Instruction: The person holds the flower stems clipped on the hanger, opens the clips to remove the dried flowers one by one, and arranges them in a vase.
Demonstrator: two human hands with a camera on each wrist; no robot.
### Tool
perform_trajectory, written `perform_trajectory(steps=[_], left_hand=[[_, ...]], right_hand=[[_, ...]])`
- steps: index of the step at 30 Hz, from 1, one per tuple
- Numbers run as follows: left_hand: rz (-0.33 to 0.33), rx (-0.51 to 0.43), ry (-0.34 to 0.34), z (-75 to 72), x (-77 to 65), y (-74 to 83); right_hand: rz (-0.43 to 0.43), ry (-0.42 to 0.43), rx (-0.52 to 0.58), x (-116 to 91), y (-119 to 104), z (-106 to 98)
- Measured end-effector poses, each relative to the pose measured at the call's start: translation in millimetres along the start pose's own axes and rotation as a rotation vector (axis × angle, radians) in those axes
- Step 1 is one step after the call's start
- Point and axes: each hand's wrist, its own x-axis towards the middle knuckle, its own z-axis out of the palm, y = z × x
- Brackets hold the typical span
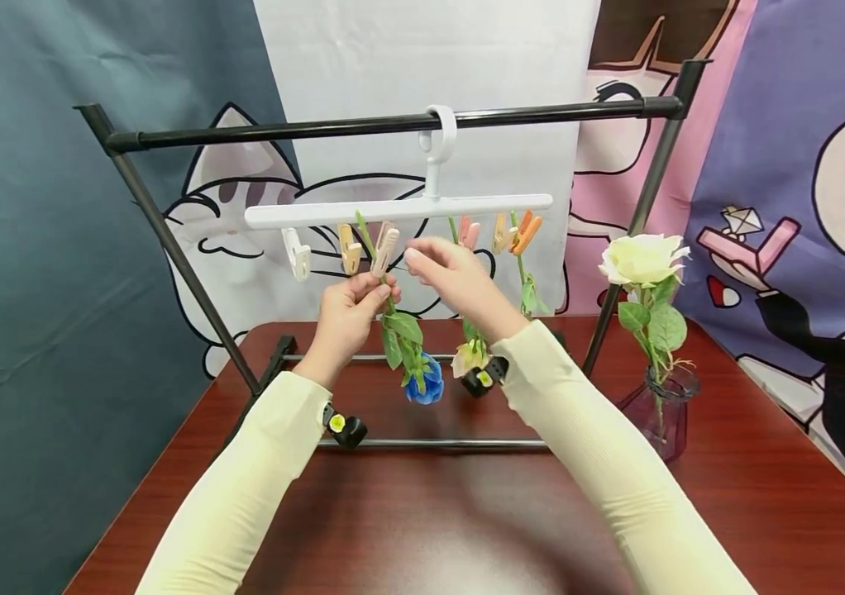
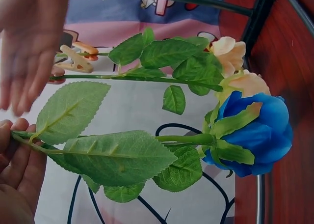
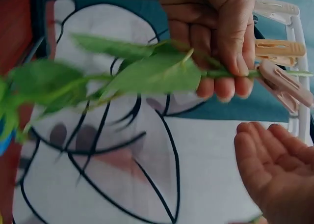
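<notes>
My left hand (image 1: 344, 322) pinches the green stem of a blue rose (image 1: 425, 382), which hangs bloom down. Just above those fingers, a pale pink clothespin (image 1: 385, 252) on the white hanger (image 1: 393, 212) clips the upper stem, as the right wrist view also shows. Beside that clothespin, a little to its right, my right hand (image 1: 460, 281) holds nothing; its fingers are loosely extended and apart from the stem. Large green leaves (image 2: 117, 153) partly cover the rose stem in the left wrist view.
A black rack bar (image 1: 244, 132) carries the hanger. White (image 1: 296, 254), yellow (image 1: 350, 250) and orange clothespins (image 1: 525, 234) hang from it. Behind my right hand, peach-coloured flowers (image 2: 228, 54) hang downward. A white rose (image 1: 643, 260) stands in a purple glass vase (image 1: 661, 421) at right.
</notes>
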Motion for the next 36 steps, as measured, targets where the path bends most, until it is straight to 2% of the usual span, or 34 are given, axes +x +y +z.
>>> perform_trajectory(steps=[4, 8, 11, 18, 24, 30, 33, 36], left_hand=[[0.013, 0.014, -0.002, 1.3, 0.0, 0.3], [0.017, 0.028, -0.011, 2.9, 1.3, 2.1], [0.010, 0.036, -0.009, 3.4, 1.9, 3.4], [-0.004, 0.034, 0.006, 2.1, 1.7, 0.9], [0.017, 0.132, -0.004, -0.3, -1.9, -2.2], [-0.039, 0.195, 0.006, -7.4, -10.9, -9.7], [-0.074, 0.190, 0.021, -12.7, -17.3, -14.5], [-0.091, 0.231, 0.026, -19.4, -24.9, -18.3]], right_hand=[[0.001, -0.064, 0.217, 19.2, -5.7, 9.7], [-0.022, -0.082, 0.425, 26.9, -11.2, 16.5], [-0.030, -0.091, 0.506, 28.9, -12.7, 19.6], [-0.046, -0.078, 0.498, 32.1, -10.4, 22.5], [-0.010, -0.073, 0.530, 34.3, -11.2, 24.7], [0.026, -0.058, 0.539, 35.7, -10.9, 26.4], [0.023, -0.060, 0.540, 36.6, -10.0, 27.0], [0.018, -0.058, 0.540, 37.3, -9.0, 27.2]])
